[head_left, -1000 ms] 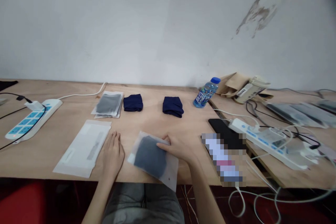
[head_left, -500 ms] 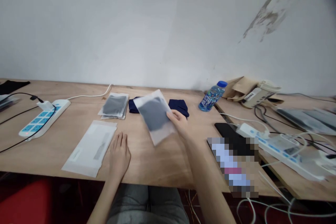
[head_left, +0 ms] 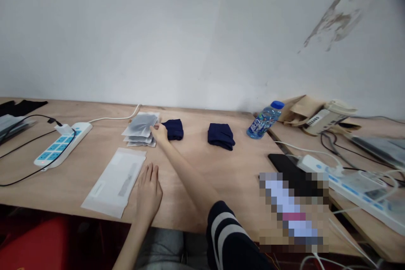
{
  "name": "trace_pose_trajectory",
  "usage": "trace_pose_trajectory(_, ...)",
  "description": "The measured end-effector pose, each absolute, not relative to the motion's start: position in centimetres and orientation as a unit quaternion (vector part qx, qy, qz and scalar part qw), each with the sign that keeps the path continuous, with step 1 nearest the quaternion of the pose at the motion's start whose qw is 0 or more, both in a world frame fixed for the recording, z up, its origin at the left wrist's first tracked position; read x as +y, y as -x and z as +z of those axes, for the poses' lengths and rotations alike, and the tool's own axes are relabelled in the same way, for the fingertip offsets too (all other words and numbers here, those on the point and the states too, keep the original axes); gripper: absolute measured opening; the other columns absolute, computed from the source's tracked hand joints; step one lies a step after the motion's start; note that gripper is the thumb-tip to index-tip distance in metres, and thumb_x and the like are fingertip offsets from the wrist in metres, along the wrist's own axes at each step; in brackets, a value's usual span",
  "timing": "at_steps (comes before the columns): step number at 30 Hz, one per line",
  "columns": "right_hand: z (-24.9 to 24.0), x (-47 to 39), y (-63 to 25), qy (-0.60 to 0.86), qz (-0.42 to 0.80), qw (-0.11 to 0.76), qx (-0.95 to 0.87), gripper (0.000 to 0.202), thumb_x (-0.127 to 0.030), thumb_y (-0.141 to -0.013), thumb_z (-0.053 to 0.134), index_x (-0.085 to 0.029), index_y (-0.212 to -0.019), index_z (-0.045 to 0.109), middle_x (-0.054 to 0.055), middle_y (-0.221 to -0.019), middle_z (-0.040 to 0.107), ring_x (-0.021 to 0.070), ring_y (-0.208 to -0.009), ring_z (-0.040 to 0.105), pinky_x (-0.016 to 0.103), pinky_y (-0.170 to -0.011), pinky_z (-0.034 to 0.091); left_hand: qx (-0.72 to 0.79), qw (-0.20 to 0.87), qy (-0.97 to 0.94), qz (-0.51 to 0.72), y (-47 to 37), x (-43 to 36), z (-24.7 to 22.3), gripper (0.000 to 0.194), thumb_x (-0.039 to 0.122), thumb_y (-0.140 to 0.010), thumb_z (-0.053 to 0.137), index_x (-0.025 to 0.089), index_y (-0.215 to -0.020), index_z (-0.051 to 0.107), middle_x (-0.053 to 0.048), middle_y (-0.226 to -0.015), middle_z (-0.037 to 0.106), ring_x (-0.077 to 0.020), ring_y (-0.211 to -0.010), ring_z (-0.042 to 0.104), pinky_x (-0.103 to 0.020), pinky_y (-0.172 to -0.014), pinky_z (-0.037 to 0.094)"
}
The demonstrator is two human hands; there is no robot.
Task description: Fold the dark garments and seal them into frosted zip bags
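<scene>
Bottle [head_left: 264,120], power strip [head_left: 62,144] flank bagged stack [head_left: 141,129].

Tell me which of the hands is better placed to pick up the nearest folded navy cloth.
Probably the right hand: it rests at the bag stack, right beside that navy cloth. The left hand lies flat near the table's front edge.

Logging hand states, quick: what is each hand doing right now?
Left hand: open, flat on the table, holding nothing.
Right hand: fingers on the top bagged garment of the stack; grip cannot be told.
</scene>
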State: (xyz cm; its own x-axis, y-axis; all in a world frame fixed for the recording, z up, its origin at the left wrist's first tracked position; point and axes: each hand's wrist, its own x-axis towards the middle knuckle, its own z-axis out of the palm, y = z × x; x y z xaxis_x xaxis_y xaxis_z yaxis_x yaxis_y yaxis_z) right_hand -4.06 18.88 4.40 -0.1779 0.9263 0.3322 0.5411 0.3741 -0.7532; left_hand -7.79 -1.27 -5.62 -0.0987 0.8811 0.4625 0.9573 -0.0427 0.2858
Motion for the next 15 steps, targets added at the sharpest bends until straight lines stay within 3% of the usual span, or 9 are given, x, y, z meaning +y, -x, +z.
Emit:
trace_pose_trajectory(8, 3.1, 19.3, -7.2, 0.608, 0.143, 0.348, -0.699, 0.028, -0.025, -0.092, 0.045, -0.015, -0.113, 0.061, 0.010, -0.112, 0.065, 0.0191, -0.095, 0.062, 0.031, -0.085, 0.047, -0.680, 0.094, 0.670, -0.282, 7.7, -1.2, -5.6, 0.048, 0.010, -0.088, 0.040, 0.010, -0.133, 0.054, -0.016, -0.142, 0.051, -0.0294, -0.137, 0.041, -0.047, -0.110, 0.040)
trace_pose_trajectory(12, 2.3, 17.3, -15.7, 0.646, 0.062, 0.305, -0.697, 0.034, -0.015, -0.084, 0.047, -0.014, -0.115, 0.060, 0.016, -0.123, 0.058, 0.0284, -0.111, 0.054, 0.041, -0.094, 0.041, -0.677, 0.102, 0.671, -0.285, 7.8, -1.3, -5.7, 0.047, 0.012, -0.088, 0.041, 0.010, -0.133, 0.054, -0.016, -0.142, 0.052, -0.0302, -0.136, 0.042, -0.048, -0.109, 0.040)
trace_pose_trajectory(15, 1.2, 16.3, -20.8, 0.664, 0.009, 0.265, -0.700, 0.047, -0.010, -0.077, 0.052, -0.014, -0.124, 0.056, 0.021, -0.141, 0.045, 0.0383, -0.129, 0.038, 0.054, -0.103, 0.030, -0.670, 0.105, 0.677, -0.285, 8.0, -1.3, -5.9, 0.047, 0.014, -0.089, 0.041, 0.010, -0.133, 0.054, -0.017, -0.142, 0.051, -0.0307, -0.136, 0.042, -0.048, -0.109, 0.040)
